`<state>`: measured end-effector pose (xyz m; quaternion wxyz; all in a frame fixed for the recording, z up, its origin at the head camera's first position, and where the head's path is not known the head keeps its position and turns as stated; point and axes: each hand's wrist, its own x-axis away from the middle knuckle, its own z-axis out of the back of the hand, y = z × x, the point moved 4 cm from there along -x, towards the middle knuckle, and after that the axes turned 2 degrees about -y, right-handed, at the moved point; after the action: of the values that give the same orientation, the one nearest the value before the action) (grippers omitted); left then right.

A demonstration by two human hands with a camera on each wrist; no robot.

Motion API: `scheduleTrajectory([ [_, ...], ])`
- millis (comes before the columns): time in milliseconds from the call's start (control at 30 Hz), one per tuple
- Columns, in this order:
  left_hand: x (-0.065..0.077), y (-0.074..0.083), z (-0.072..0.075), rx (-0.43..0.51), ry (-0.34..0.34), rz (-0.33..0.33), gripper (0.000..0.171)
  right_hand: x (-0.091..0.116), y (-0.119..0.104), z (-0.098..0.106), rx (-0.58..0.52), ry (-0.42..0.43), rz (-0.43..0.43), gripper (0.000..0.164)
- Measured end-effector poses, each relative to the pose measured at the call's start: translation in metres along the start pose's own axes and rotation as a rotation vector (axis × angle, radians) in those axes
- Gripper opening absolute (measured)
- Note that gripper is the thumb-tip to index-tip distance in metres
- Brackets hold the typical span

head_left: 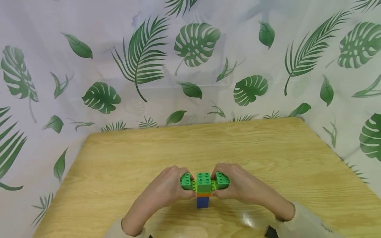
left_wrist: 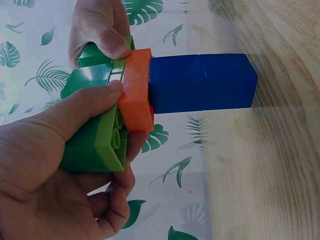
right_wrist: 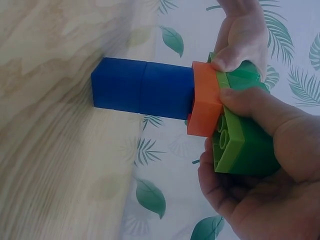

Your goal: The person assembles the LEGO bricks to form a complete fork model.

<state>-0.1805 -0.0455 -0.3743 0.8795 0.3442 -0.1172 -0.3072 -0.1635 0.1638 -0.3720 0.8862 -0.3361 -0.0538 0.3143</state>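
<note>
A toy block tower stands upright on the table. Its column is two blue blocks (left_wrist: 200, 82), and across their top lies an orange block (left_wrist: 136, 90). Lime green blocks (right_wrist: 231, 142) spread to both sides above the orange one. Darker green blocks cap them: a middle block (head_left: 203, 178), a left block (head_left: 185, 181) and a right block (head_left: 222, 180). My left hand (head_left: 169, 185) grips the left end, thumb pressed at the lime layer near the orange block. Mirroring it, my right hand (head_left: 239, 183) grips the right end. Both hands partly hide the lime blocks.
The wood-grain table (head_left: 125, 152) spreads around the tower. Behind and beside it hangs a pale curtain (head_left: 220, 109) printed with green leaves. A small black object (head_left: 271, 232) shows by the right sleeve (head_left: 303, 221).
</note>
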Motion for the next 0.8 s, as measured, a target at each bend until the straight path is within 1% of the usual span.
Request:
scheduleTrajectory([
  [267, -0.001, -0.001, -0.002, -0.028, 0.002, 0.004, 0.030, 0.003, -0.001, 0.002, -0.009, 0.000, -0.018, 0.032],
  [400, 0.001, -0.002, -0.001, -0.051, 0.019, -0.001, 0.042, 0.002, -0.002, 0.003, -0.012, 0.004, -0.018, 0.032],
  [433, 0.003, -0.002, 0.000, -0.048, 0.020, -0.002, 0.047, 0.002, -0.002, 0.003, -0.010, 0.003, -0.017, 0.032],
  [500, 0.006, -0.003, 0.002, -0.014, 0.012, 0.006, 0.056, 0.001, -0.002, 0.002, -0.004, 0.000, -0.018, 0.032],
  [600, 0.013, -0.005, 0.008, 0.062, 0.017, 0.015, 0.063, 0.002, -0.002, 0.001, 0.001, -0.001, -0.020, 0.032],
  [667, 0.018, -0.006, 0.014, 0.100, 0.033, 0.009, 0.062, 0.002, -0.002, 0.001, -0.001, 0.001, -0.021, 0.032],
  [800, 0.028, -0.007, 0.029, 0.077, 0.079, -0.043, 0.052, 0.002, -0.002, 0.001, -0.012, 0.001, -0.021, 0.032],
])
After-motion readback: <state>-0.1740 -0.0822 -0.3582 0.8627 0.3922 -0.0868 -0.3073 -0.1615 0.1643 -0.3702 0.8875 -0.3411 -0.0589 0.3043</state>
